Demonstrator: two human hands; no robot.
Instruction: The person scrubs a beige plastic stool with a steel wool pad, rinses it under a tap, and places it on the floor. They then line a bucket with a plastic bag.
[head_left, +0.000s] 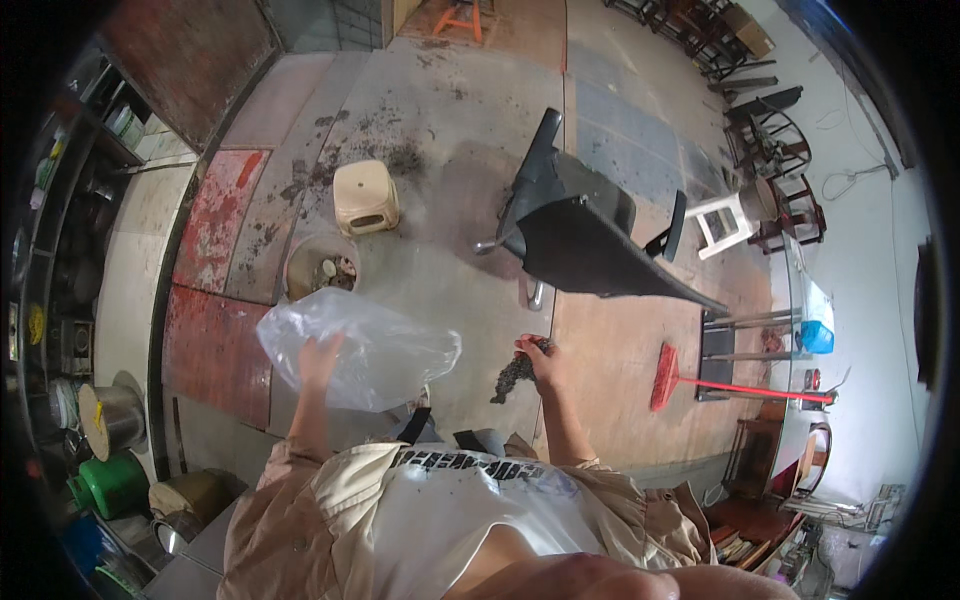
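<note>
My left hand is on a large clear plastic bag, its fingers partly behind or inside the film. The bag spreads wide in front of me, its right edge reaching toward the middle. In my right hand is a dark, crumpled, mesh-like bundle, pinched at its top and hanging down to the left. The two hands are apart. Just beyond the bag stands a round bucket with mixed scraps in it.
A beige plastic stool stands beyond the bucket. A black office chair is ahead to the right, with a white stool behind it. A red broom lies at right. Metal pots and a green gas cylinder line the left side.
</note>
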